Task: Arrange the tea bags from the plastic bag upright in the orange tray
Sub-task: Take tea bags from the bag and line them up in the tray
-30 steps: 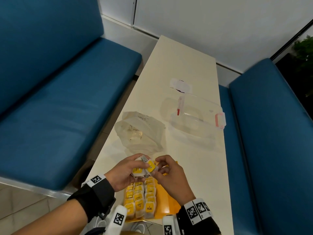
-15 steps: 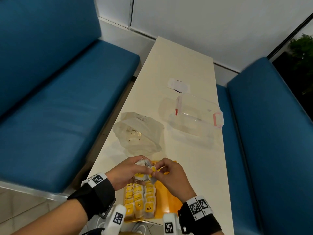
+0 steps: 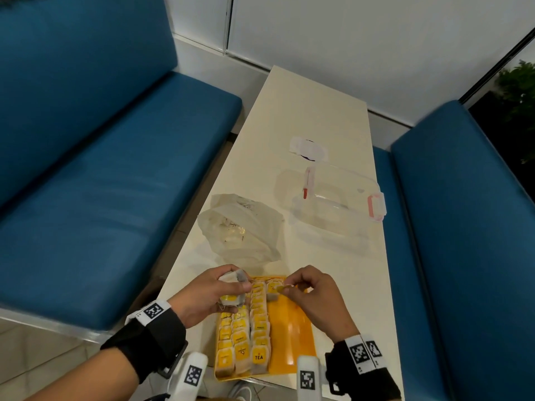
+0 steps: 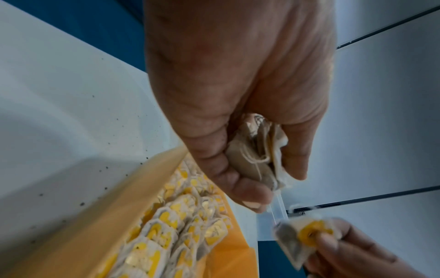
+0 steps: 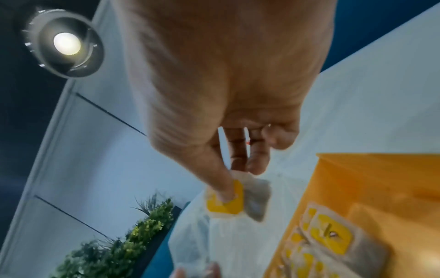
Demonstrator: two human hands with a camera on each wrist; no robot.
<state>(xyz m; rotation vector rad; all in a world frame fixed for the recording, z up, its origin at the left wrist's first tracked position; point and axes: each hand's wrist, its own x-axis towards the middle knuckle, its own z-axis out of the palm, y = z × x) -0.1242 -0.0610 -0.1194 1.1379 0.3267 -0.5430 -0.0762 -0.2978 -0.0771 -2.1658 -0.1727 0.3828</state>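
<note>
Two hands [image 3: 208, 293] [image 3: 315, 296] pinch papery, yellow-tagged tea bags [image 3: 231, 290] over rows [image 3: 246, 340].

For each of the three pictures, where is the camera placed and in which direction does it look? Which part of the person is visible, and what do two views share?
Head: worn on the head, looks forward and down at the table; both hands and wrist bands show.
Left wrist: looks along the left hand, which grips a bunch of tea bags above the orange tray.
Right wrist: looks along the right hand, which pinches a single tea bag.
Shared: the single tea bag appears in all three views.
</note>
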